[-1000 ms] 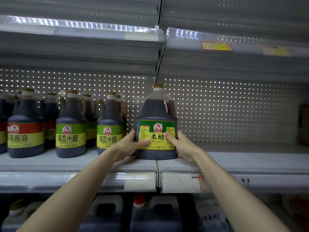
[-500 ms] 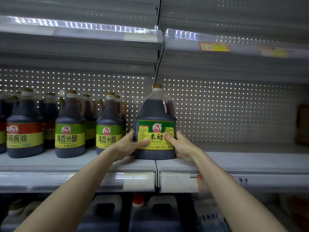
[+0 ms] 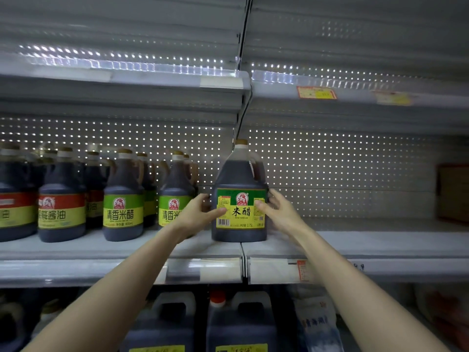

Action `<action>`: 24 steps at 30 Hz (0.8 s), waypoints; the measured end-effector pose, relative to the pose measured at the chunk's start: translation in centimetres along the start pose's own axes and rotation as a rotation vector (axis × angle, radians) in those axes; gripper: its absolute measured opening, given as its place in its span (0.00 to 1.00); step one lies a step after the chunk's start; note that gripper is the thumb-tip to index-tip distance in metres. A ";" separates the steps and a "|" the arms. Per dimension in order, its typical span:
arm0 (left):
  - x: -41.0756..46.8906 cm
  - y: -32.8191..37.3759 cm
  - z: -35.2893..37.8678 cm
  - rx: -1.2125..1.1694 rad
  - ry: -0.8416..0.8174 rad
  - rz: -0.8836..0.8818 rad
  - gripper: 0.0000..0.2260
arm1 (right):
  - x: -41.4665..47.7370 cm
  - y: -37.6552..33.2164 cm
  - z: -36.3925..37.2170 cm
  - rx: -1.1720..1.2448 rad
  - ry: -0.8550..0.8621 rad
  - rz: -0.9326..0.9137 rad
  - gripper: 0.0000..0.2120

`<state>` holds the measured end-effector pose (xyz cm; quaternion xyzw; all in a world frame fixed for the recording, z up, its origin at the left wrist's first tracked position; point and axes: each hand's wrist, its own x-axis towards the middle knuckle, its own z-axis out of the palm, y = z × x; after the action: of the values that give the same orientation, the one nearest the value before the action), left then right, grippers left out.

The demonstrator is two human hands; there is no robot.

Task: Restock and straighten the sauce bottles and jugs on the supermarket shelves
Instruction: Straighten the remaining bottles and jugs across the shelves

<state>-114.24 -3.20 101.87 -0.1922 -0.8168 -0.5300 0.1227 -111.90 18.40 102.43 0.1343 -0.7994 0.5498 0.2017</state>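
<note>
A large jug of dark rice vinegar (image 3: 239, 179) with a green and yellow label stands upright on the middle shelf (image 3: 380, 240), right at the seam between two shelf sections. My left hand (image 3: 198, 214) holds its left side with the thumb on the label. On the jug's right side, my right hand (image 3: 279, 212) curls its fingers round the edge and lays the thumb on the label. To the left stand rows of smaller dark bottles, green-labelled ones (image 3: 123, 199) nearest and red-labelled ones (image 3: 61, 196) further left.
The shelf stretch right of the jug is bare up to a brown box (image 3: 454, 191) at the far right. The upper shelf (image 3: 152, 82) hangs close above. Below stand big dark jugs (image 3: 241, 323) and a white bag (image 3: 317, 323).
Both hands have slid up from the jug's lower body to label height. The jug stays on the shelf seam. My view has shifted slightly upward and rightward.
</note>
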 end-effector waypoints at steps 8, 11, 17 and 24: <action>-5.7 2.6 -3.5 0.015 0.099 0.158 0.27 | -4.9 -4.9 1.5 0.001 0.101 -0.076 0.31; -9.3 3.1 -5.6 -0.010 0.106 0.179 0.24 | -6.9 -6.4 3.5 0.017 0.154 -0.089 0.30; -16.4 2.2 -9.5 -0.064 0.077 0.186 0.22 | -12.2 -9.5 8.8 0.017 0.191 -0.125 0.26; -23.0 3.0 -15.0 -0.132 0.135 0.210 0.31 | -17.8 -14.5 13.3 0.090 0.145 -0.158 0.25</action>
<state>-92.39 -19.99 101.18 -0.2480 -0.7454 -0.5786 0.2192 -92.19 0.63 101.88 0.1655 -0.7442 0.5757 0.2954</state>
